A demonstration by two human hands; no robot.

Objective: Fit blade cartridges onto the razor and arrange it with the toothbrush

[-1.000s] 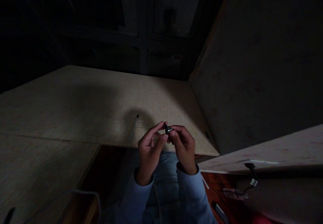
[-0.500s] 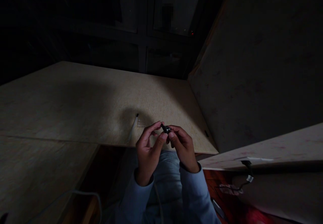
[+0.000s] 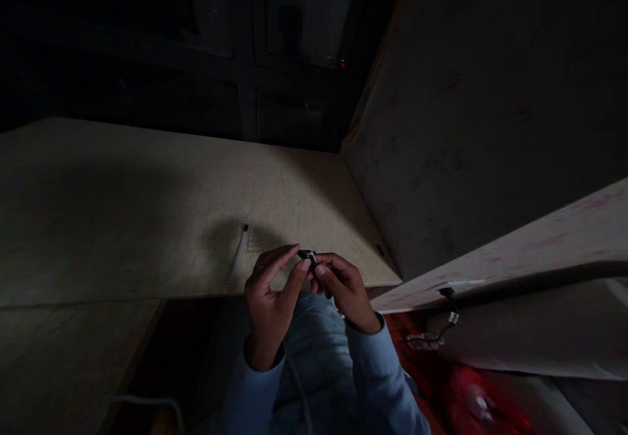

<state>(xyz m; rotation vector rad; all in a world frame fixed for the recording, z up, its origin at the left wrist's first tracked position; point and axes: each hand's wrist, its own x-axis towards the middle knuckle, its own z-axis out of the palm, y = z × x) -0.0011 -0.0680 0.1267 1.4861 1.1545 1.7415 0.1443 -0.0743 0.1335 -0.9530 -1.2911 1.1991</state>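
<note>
A small, shiny black object with a metallic glint is held above the front edge of the table; its kind is too dark and small to tell. My left hand has its thumb and index finger closed on the object's left end. From the other side, my right hand pinches it between thumb and fingers, and a dark length of it shows below the right thumb. Left of my hands, on the tabletop, lies a slim white stick with a dark tip, shaped like a toothbrush. Beside it is a small clear piece.
The pale table runs off to the left, against a dark window. A patterned panel rises on the right, with a small dark item near its foot. A black cable and a red bag-like thing lie lower right.
The view has swung right, so the table things sit further left. Between my fingers the black object has turned, and more of its dark length shows under my right thumb.
</note>
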